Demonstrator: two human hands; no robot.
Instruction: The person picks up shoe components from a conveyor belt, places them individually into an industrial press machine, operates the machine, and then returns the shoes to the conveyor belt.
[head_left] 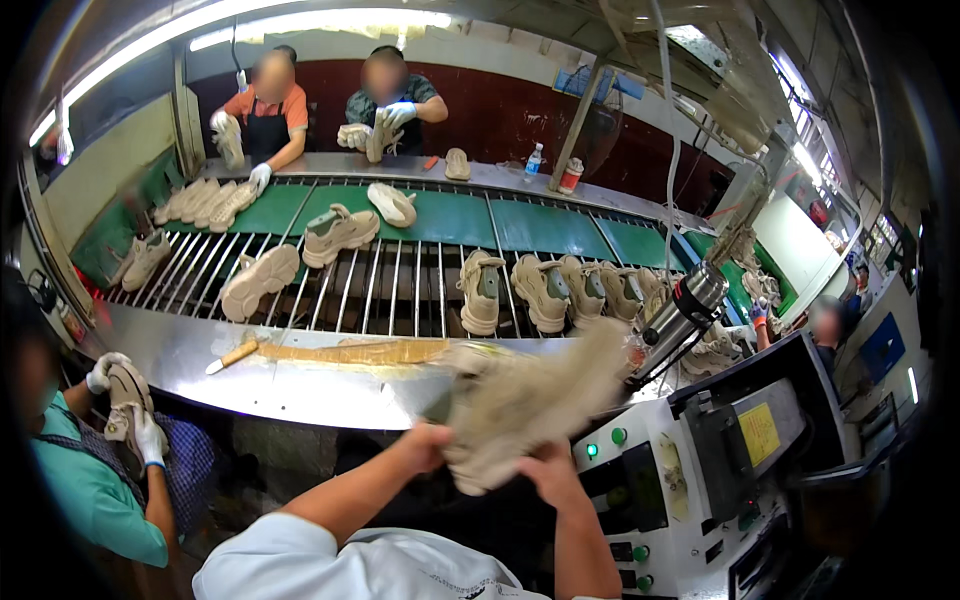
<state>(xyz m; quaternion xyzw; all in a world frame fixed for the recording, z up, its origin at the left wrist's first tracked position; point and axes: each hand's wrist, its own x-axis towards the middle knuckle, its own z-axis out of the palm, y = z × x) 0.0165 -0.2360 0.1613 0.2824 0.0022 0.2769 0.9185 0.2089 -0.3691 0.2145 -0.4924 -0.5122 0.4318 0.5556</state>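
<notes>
- Clearly both hands are clamped on one beige shoe [530, 405], blurred by motion, held in the air at about 6 o'clock in the view, above the near edge of the steel desk [180, 360].
- Left hand [428, 447] grips the shoe's lower end from the 9 o'clock side; right hand [548, 472] cups it from beneath at 5 o'clock. They sit close together, fingers wrapped into the soft upper.
- To handle it well, I judge a firm two-point hold matters: one hand steadying the sole, the other free to turn the upper, with sleeves kept off the grey machine [700, 470] at 4 o'clock.
- Shoe material looks suede-like or fuzzy, pale tan, with a chunky sole; the blur hides finer detail.
- Desk is brushed metal, shiny and smeared; a long glue-stained brush or stick [232, 355] lies on it at 9 o'clock of the shoe, beside an amber streak.
- Beyond it, at 12 o'clock, a conveyor [400, 290] of thin metal rods and green belt carries matching shoes [340, 232], some upright, some sole-up.
- Steel flask [680, 320] stands tilted at 2 o'clock.
- Co-workers stand across the line and at 8 o'clock, gloved, each holding a shoe.
</notes>
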